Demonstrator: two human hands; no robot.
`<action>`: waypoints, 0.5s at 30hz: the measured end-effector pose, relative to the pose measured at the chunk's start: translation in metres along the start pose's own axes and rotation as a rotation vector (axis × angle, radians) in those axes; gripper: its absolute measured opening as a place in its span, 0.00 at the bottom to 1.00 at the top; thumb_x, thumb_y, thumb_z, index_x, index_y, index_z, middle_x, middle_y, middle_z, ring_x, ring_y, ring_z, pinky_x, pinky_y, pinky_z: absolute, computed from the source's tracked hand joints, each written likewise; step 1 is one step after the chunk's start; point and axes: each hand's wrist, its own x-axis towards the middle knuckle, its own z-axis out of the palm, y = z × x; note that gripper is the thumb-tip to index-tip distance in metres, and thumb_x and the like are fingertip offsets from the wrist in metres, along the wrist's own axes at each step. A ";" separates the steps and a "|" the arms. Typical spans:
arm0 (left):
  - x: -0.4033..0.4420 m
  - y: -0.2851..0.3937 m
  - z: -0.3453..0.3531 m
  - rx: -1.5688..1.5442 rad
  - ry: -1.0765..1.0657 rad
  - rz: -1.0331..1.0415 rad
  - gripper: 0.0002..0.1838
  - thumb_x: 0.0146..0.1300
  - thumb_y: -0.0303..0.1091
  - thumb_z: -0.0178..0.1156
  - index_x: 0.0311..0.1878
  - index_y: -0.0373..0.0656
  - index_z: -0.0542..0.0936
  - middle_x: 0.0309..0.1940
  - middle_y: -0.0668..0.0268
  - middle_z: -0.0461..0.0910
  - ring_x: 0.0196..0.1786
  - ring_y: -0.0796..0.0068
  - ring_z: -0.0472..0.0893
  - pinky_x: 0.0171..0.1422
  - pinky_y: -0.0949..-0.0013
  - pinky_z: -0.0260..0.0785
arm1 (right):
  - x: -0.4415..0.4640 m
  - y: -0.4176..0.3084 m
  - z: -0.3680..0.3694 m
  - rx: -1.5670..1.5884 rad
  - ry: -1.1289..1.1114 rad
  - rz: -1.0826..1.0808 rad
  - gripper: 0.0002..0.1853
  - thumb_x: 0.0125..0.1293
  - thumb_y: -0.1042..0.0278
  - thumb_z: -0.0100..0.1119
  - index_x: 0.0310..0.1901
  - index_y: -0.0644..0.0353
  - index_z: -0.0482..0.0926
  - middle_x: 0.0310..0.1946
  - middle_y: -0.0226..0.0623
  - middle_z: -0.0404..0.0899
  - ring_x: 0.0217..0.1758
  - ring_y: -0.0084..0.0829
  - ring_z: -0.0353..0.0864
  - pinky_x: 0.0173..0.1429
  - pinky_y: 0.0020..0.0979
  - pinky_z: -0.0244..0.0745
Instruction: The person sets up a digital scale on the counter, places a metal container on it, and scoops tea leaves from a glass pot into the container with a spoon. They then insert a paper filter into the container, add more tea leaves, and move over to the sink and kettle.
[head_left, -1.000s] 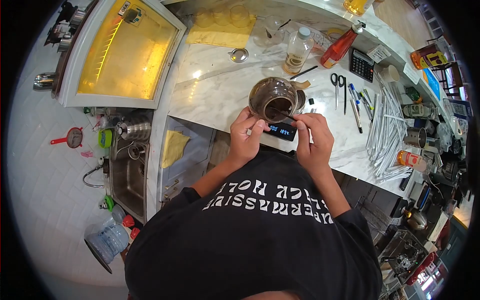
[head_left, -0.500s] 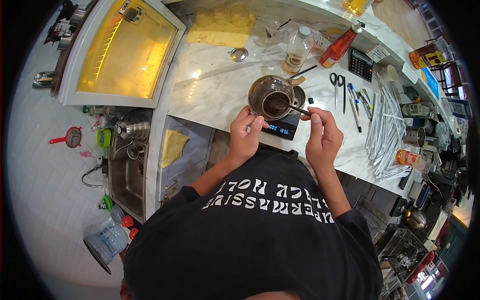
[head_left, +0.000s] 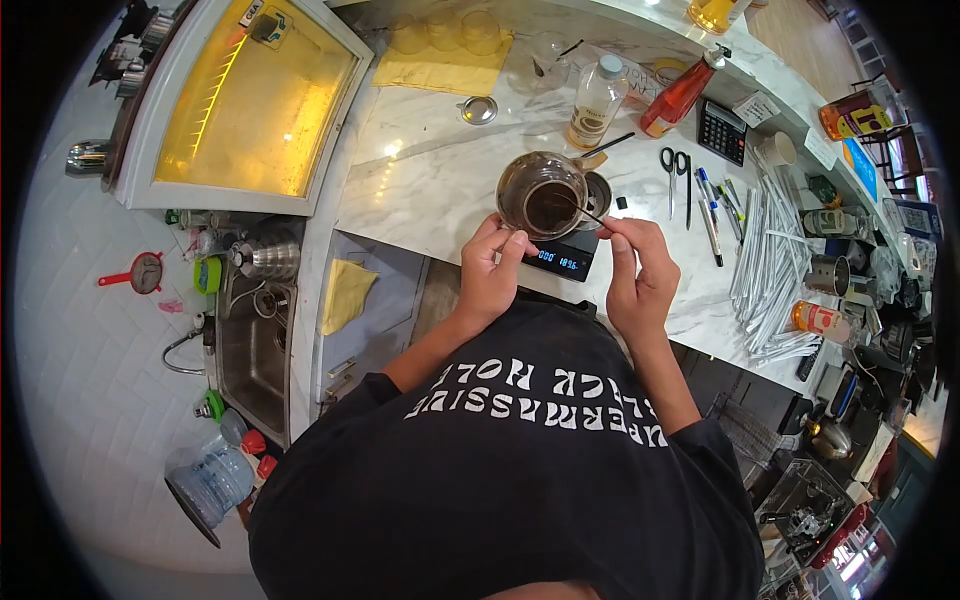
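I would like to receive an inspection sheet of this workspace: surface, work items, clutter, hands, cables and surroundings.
Surface: white marbled counter; yellow cloth toward the back.
Work items: glass vessel with brown contents, tilted toward the person; thin dark utensil reaching into its mouth; scale display lit.
Clutter: scissors, pens, calculator, pile of white sticks.
Hands: left hand holds the vessel; right hand holds the utensil.
Cables: nothing seen near the hands; crowded right side unclear.
Surroundings: metal sink and yellow-lit door at left.
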 end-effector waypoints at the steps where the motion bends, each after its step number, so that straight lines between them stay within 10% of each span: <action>1: 0.000 -0.001 0.001 0.000 0.005 0.005 0.17 0.79 0.33 0.58 0.35 0.32 0.86 0.52 0.51 0.83 0.55 0.64 0.82 0.63 0.65 0.72 | 0.000 0.000 0.000 0.002 0.007 0.021 0.09 0.74 0.81 0.61 0.52 0.64 0.86 0.38 0.42 0.89 0.43 0.36 0.86 0.49 0.34 0.80; 15: 0.002 0.002 0.001 0.003 -0.040 0.021 0.17 0.80 0.32 0.56 0.35 0.31 0.85 0.51 0.54 0.82 0.54 0.67 0.82 0.61 0.66 0.72 | 0.000 0.004 0.003 -0.137 -0.062 -0.066 0.08 0.71 0.80 0.65 0.50 0.64 0.87 0.37 0.41 0.88 0.43 0.40 0.86 0.48 0.36 0.79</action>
